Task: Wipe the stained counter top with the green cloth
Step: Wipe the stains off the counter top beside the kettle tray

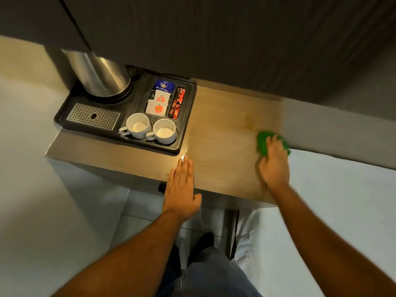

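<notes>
We see right hand palm-down, fingers pressing green cloth onto counter top, cloth under and beyond fingertips at the far right edge. Left hand flat, fingers straight, grasping nothing. Black tray beyond left fingertips: two white cups, sachets, kettle.

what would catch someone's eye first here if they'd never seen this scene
The bright green cloth stands out first, pressed under the right hand near the right end of the wooden counter top. The left hand lies flat at the front edge, and a black tray with two white cups fills the left end.
</notes>
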A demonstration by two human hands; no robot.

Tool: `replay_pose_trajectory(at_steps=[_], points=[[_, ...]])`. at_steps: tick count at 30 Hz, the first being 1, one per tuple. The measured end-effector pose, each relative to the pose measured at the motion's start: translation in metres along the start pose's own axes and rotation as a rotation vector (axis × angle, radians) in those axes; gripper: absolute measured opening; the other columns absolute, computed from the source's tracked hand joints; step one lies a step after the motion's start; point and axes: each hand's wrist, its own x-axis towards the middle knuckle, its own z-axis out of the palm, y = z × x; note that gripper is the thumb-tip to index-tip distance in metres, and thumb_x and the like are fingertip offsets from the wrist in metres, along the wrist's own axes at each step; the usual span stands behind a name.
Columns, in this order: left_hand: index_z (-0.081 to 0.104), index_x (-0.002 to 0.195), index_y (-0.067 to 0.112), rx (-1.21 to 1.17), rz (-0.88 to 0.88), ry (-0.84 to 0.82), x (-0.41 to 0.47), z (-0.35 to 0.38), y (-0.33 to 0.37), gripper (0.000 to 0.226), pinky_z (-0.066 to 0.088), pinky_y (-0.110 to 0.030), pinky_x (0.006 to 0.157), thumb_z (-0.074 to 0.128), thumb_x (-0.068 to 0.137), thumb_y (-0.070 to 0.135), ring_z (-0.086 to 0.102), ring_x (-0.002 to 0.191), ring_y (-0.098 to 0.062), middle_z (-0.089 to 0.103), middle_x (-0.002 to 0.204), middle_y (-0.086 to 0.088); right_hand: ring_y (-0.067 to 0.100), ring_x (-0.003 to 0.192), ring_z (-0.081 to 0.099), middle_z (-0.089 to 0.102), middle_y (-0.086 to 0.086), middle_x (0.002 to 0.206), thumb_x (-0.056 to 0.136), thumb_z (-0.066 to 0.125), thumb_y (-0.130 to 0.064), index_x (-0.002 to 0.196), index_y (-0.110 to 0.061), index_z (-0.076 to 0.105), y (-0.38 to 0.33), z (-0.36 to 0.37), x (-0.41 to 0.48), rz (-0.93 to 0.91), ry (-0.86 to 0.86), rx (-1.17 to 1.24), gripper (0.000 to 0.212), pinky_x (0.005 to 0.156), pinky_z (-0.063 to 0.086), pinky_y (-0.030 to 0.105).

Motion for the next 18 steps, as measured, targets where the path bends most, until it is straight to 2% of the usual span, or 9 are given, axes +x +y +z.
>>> replay_pose_trajectory(at_steps=[3, 5, 7, 9, 11, 13, 15, 18], points=[[-0.021, 0.169, 0.013, -0.06, 0.014, 0.018, -0.001, 0.0, -0.001, 0.114, -0.001, -0.05, 0.137, 0.053, 0.087, 0.038, -0.024, 0.167, -0.025, -0.023, 0.182, -0.01, 0.036, 0.163, 0.012, 0.016, 0.015, 0.176, 0.101, 0.048, -0.008, 0.167, -0.007, 0.024, -0.02, -0.015, 0.099, 0.104, -0.013, -0.009, 0.07, 0.132, 0.014, 0.051], [-0.02, 0.17, 0.012, -0.081, 0.007, 0.033, -0.003, 0.001, -0.002, 0.114, -0.003, -0.048, 0.137, 0.054, 0.087, 0.037, -0.024, 0.167, -0.023, -0.021, 0.182, -0.009, 0.034, 0.164, 0.011, 0.015, 0.014, 0.177, 0.101, 0.048, -0.008, 0.168, -0.009, 0.023, -0.062, -0.004, 0.124, 0.042, -0.048, 0.009, 0.071, 0.132, 0.011, 0.048], [-0.018, 0.17, 0.011, -0.099, -0.01, 0.051, -0.005, 0.001, -0.001, 0.114, -0.003, -0.047, 0.137, 0.054, 0.086, 0.035, -0.022, 0.167, -0.023, -0.019, 0.183, -0.01, 0.033, 0.164, 0.013, 0.017, 0.012, 0.176, 0.099, 0.051, -0.007, 0.168, -0.012, 0.025, -0.11, 0.016, 0.1, -0.183, -0.097, 0.014, 0.073, 0.133, 0.011, 0.047], [-0.017, 0.17, 0.009, -0.077, -0.04, 0.077, -0.003, 0.002, 0.002, 0.113, 0.0, -0.05, 0.138, 0.054, 0.085, 0.034, -0.02, 0.168, -0.025, -0.018, 0.183, -0.012, 0.029, 0.164, 0.014, 0.02, 0.008, 0.176, 0.097, 0.055, -0.007, 0.167, -0.018, 0.027, -0.138, 0.04, 0.041, -0.42, -0.136, 0.023, 0.077, 0.134, 0.011, 0.049], [-0.017, 0.17, 0.008, -0.061, -0.077, 0.085, -0.001, 0.002, 0.003, 0.113, 0.002, -0.053, 0.138, 0.053, 0.086, 0.034, -0.019, 0.168, -0.027, -0.018, 0.182, -0.014, 0.023, 0.164, 0.011, 0.019, 0.003, 0.176, 0.095, 0.055, -0.011, 0.168, -0.023, 0.024, -0.132, 0.055, -0.023, -0.551, -0.182, 0.034, 0.08, 0.133, 0.009, 0.047], [-0.016, 0.17, 0.007, -0.061, -0.094, 0.084, 0.0, 0.003, 0.003, 0.113, 0.003, -0.054, 0.137, 0.054, 0.086, 0.036, -0.019, 0.168, -0.028, -0.019, 0.182, -0.015, 0.019, 0.165, 0.008, 0.016, 0.001, 0.177, 0.095, 0.053, -0.015, 0.168, -0.024, 0.021, -0.099, 0.056, -0.055, -0.606, -0.218, -0.003, 0.08, 0.133, 0.009, 0.046], [-0.017, 0.17, 0.007, -0.059, -0.099, 0.063, 0.002, 0.002, 0.003, 0.114, 0.002, -0.053, 0.138, 0.054, 0.086, 0.039, -0.019, 0.168, -0.029, -0.02, 0.181, -0.015, 0.024, 0.164, 0.015, 0.02, 0.005, 0.176, 0.092, 0.056, -0.011, 0.167, -0.02, 0.026, -0.062, 0.04, -0.047, -0.541, -0.194, -0.029, 0.081, 0.133, 0.015, 0.049], [-0.018, 0.17, 0.009, -0.097, -0.087, 0.047, 0.0, 0.001, -0.001, 0.115, 0.002, -0.052, 0.138, 0.057, 0.087, 0.038, -0.022, 0.167, -0.027, -0.021, 0.182, -0.013, 0.036, 0.159, 0.028, 0.028, 0.016, 0.172, 0.094, 0.058, -0.003, 0.164, -0.009, 0.034, -0.026, 0.009, 0.014, -0.261, -0.078, -0.056, 0.075, 0.129, 0.024, 0.055]])
